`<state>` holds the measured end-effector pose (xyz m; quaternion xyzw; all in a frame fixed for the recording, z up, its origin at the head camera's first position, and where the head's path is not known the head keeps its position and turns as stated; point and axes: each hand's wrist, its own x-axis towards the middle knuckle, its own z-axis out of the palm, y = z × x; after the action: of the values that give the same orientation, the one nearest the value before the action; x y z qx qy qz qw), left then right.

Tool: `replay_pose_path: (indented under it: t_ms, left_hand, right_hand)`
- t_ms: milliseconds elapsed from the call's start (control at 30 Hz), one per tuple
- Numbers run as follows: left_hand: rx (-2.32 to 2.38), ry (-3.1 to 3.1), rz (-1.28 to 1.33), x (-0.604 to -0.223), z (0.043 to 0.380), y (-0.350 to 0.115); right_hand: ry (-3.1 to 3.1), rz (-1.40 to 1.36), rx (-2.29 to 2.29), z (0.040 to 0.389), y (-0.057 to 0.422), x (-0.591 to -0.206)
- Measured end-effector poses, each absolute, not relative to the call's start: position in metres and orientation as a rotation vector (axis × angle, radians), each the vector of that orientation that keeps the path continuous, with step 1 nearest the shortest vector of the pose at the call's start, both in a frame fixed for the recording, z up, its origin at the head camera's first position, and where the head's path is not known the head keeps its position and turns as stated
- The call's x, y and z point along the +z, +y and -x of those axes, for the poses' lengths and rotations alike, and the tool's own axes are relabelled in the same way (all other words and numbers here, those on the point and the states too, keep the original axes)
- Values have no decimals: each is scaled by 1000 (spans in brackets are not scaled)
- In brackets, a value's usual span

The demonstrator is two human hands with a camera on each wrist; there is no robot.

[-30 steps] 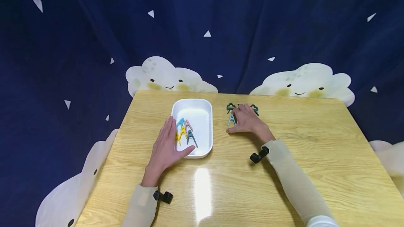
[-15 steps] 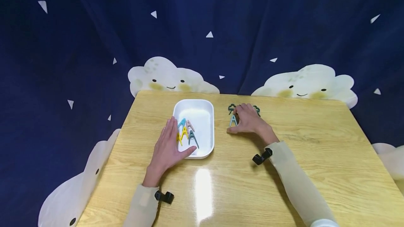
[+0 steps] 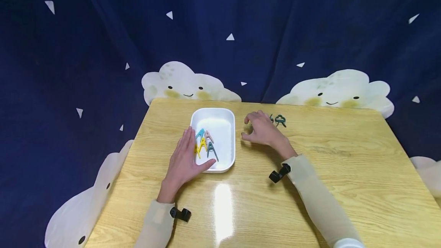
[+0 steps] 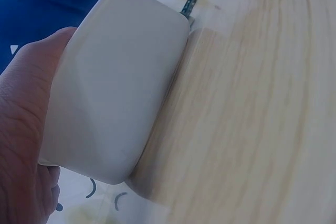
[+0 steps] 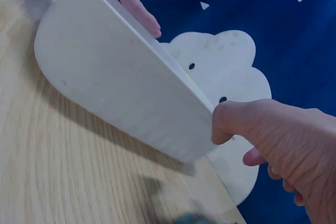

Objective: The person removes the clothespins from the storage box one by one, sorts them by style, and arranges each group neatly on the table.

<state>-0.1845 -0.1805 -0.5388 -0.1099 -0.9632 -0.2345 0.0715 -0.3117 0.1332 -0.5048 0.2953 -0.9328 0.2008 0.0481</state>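
A white tray [image 3: 224,125] holds several plastic clips: light blue [image 3: 200,133], pink [image 3: 208,137], yellow [image 3: 203,144] and grey-green [image 3: 211,150]. Against the tray's left side rests my left hand [image 3: 182,160], fingers straight along it and thumb across the near corner. My right hand [image 3: 262,128] hovers right of the tray, fingers bent and thumb apart; no clip shows between them. Just beyond its knuckles lie dark green cloud-topped clips [image 3: 280,120], one partly covered. In the right wrist view, the thumb [image 5: 233,121] appears in front of the tray wall [image 5: 121,77].
The wooden table [image 3: 327,163] extends widely to the right and toward me. A dark blue curtain [image 3: 206,22] with cloud prints hangs behind its far edge. A blurred teal thing [image 5: 194,219] shows at the bottom of the right wrist view.
My right hand has moved left toward the tray. It now hides where the light blue clip and left green clip were, while the right-hand green clips show more. The left hand stays put.
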Motion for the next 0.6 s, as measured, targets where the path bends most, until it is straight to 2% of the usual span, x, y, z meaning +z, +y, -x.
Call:
replay_pose_path:
  t_ms: [300, 600]
  left_hand:
    - [-701, -2885, 332, -540, 185, -180]
    - [-712, -2878, 337, -539, 185, -182]
  right_hand:
    - [-2681, -1081, 632, 301, 93, -496]
    - [-2664, -1264, 646, 301, 55, -506]
